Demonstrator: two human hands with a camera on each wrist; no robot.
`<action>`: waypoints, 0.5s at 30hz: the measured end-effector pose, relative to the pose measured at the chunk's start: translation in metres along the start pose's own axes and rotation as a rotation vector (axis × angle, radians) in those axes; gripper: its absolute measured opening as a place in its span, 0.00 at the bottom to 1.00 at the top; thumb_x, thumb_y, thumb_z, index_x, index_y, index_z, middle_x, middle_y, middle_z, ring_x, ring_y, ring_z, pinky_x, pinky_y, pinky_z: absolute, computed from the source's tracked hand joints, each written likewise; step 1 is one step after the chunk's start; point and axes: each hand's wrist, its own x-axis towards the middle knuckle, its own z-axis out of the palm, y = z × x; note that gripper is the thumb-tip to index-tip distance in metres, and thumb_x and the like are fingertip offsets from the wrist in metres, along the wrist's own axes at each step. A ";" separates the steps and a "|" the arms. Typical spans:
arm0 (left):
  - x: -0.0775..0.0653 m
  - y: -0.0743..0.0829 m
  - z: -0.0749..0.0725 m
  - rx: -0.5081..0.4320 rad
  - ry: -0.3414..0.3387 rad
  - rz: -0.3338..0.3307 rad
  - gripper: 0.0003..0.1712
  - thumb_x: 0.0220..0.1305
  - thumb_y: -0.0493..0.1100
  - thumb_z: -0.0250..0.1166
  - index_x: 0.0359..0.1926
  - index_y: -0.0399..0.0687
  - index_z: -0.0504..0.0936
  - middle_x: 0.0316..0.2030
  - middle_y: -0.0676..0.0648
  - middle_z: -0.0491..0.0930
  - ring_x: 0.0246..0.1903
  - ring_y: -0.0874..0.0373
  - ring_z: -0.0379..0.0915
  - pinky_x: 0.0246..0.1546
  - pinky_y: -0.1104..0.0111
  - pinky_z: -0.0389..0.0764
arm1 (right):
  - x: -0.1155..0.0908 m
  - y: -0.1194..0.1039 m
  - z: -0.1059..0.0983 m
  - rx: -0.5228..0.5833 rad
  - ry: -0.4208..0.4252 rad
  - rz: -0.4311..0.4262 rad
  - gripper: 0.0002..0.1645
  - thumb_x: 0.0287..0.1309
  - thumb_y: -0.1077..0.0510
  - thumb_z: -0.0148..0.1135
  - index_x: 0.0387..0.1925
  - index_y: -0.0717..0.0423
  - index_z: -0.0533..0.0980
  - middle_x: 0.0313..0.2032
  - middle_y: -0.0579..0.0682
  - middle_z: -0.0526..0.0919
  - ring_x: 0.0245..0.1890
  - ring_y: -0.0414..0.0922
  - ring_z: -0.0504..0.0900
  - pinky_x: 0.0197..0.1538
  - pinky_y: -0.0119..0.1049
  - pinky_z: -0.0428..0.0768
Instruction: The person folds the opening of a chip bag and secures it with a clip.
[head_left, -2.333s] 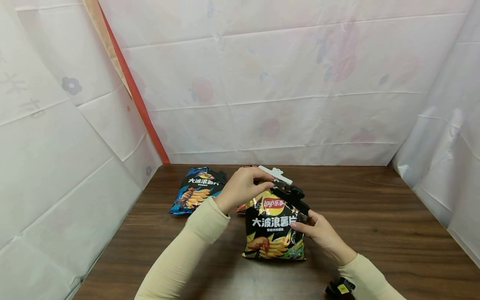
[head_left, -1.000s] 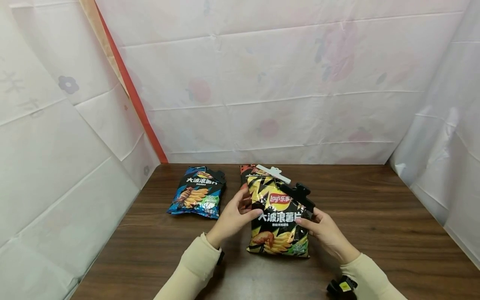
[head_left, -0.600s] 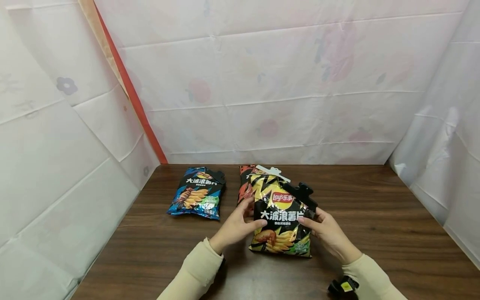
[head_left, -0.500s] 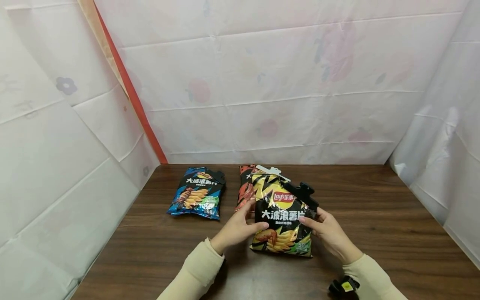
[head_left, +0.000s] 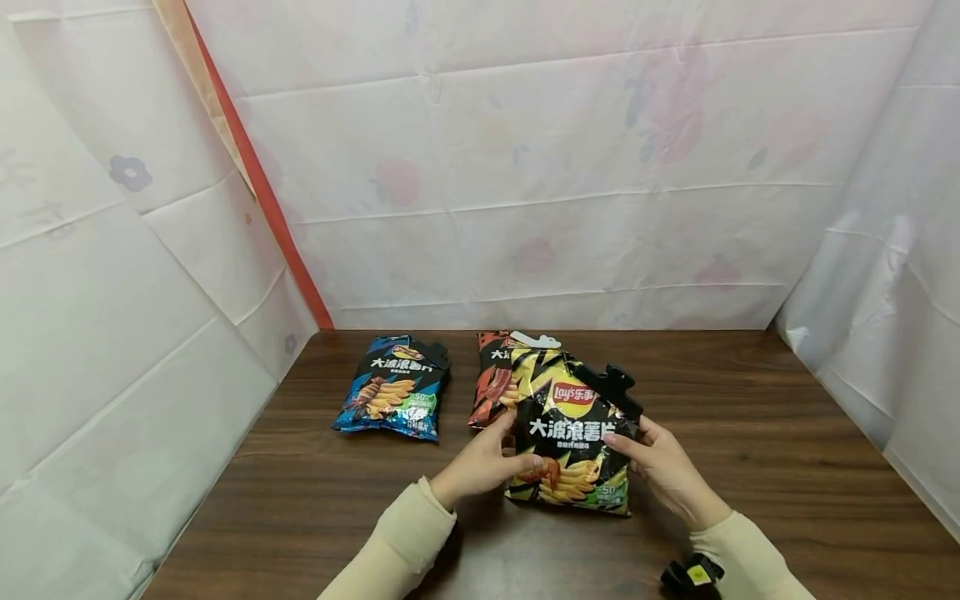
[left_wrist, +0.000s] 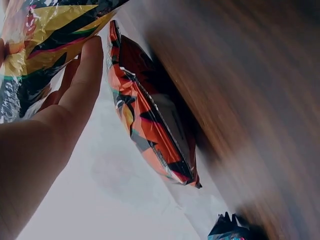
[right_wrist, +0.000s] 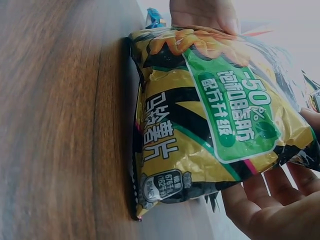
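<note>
A yellow-and-black bag of chips (head_left: 573,454) leans back upright at the middle of the table, front toward me. A black bag clip (head_left: 611,385) slants across its upper right corner. My left hand (head_left: 483,462) holds the bag's left side, thumb on the front and fingers behind. On the right edge, just below the clip, my right hand (head_left: 667,471) grips it with the thumb in front. In the right wrist view the bag's bottom edge (right_wrist: 136,175) is right at the tabletop.
Behind the held bag, partly covered, lies a red chip bag (head_left: 489,387) with a white clip (head_left: 534,340). To the left is a blue chip bag (head_left: 393,392) with a black clip (head_left: 437,355). White patterned sheets (head_left: 525,183) wall the wooden table (head_left: 750,417).
My left hand has come down from the clip at the bag's top to its left side. The yellow-and-black bag has shifted right, uncovering more of the red bag. My right hand kept its grip.
</note>
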 end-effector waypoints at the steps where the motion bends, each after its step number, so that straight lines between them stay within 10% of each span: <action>1: 0.000 0.000 0.001 0.000 -0.001 -0.001 0.54 0.64 0.59 0.65 0.76 0.36 0.48 0.75 0.35 0.50 0.69 0.39 0.61 0.63 0.49 0.70 | 0.000 0.000 -0.001 0.007 0.001 0.005 0.37 0.66 0.55 0.61 0.70 0.64 0.60 0.43 0.41 0.78 0.29 0.31 0.75 0.33 0.27 0.74; 5: 0.002 0.002 0.004 0.010 -0.006 -0.007 0.52 0.65 0.59 0.63 0.76 0.34 0.49 0.74 0.34 0.52 0.69 0.39 0.60 0.64 0.49 0.69 | 0.000 -0.001 -0.004 0.010 0.004 0.021 0.39 0.67 0.54 0.61 0.71 0.66 0.58 0.47 0.41 0.80 0.42 0.33 0.81 0.42 0.29 0.80; 15: 0.010 0.005 0.014 0.003 -0.003 0.008 0.50 0.67 0.60 0.61 0.76 0.38 0.49 0.75 0.36 0.52 0.74 0.42 0.51 0.69 0.47 0.61 | -0.001 -0.001 -0.012 0.000 0.046 0.045 0.39 0.67 0.52 0.61 0.72 0.63 0.57 0.42 0.37 0.81 0.29 0.32 0.73 0.29 0.27 0.69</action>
